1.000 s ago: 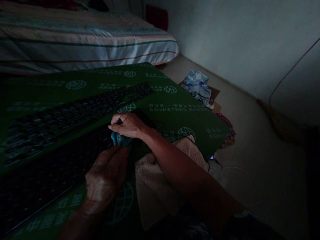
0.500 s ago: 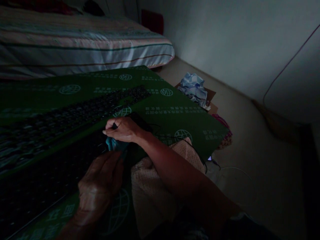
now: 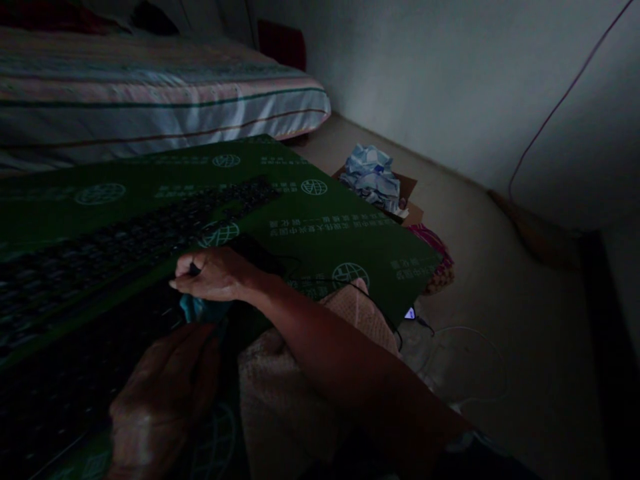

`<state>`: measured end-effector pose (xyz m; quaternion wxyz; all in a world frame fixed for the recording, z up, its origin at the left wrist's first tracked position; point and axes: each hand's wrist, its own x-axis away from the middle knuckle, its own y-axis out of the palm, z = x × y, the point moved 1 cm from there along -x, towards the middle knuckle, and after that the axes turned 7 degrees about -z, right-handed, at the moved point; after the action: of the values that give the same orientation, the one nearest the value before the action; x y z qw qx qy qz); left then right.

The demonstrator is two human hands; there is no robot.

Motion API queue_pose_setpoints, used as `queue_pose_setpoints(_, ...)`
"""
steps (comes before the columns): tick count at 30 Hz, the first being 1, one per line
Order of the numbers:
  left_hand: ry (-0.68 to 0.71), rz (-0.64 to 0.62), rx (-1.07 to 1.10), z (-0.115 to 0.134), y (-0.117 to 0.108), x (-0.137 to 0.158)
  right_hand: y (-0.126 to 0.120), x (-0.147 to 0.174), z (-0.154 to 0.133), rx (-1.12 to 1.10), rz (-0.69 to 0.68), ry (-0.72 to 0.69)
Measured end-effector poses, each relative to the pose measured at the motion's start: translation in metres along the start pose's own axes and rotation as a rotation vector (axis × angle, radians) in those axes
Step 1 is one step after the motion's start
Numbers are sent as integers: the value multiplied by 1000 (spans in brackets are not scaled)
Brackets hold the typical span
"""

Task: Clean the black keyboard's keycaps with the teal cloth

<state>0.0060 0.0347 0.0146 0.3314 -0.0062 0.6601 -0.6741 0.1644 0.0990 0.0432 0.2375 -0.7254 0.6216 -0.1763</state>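
Observation:
My right hand point(image 3: 215, 273) is closed, with a small black piece point(image 3: 194, 269) just showing between its thumb and fingers. Beneath it hangs a teal cloth point(image 3: 197, 309). My left hand point(image 3: 167, 380) is lower and nearer to me, its fingers bent against the cloth, their tips hidden. Both hands are over the right end of a black keyboard base point(image 3: 90, 353). Beyond this base, rows of black keycaps point(image 3: 115, 230) are laid out on a green printed board point(image 3: 305, 220). Dim light hides fine detail.
A beige knit cloth point(image 3: 285, 393) lies under my right forearm. A thin black cable point(image 3: 375, 303) runs over the board's edge. Crumpled paper point(image 3: 373, 173) sits in a cardboard box on the floor. A bed point(image 3: 165, 107) stands behind the board.
The whole view has shifted, so most of the scene appears further left. Both hands stay close together over the keyboard base, with the teal cloth still between them.

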Motion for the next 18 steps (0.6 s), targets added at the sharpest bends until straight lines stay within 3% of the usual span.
queue_pose_setpoints(4, 46, 5, -86, 0, 0, 0, 0, -1, 1, -13, -16, -7)
queue_pose_setpoints(10, 32, -45, -51, -1, -1, 3, 2, -1, 3, 43, -23, -30)
queue_pose_setpoints(13, 34, 3, -65, 0, 2, 2, 5, 0, 3, 50, -11, -53)
queue_pose_setpoints(15, 6, 122, -86, 0, 4, 1, 7, 1, 3, 57, 12, -69)
queue_pose_setpoints(18, 27, 136, -92, 2, 6, 0, 9, 0, 4, 61, 27, -51)
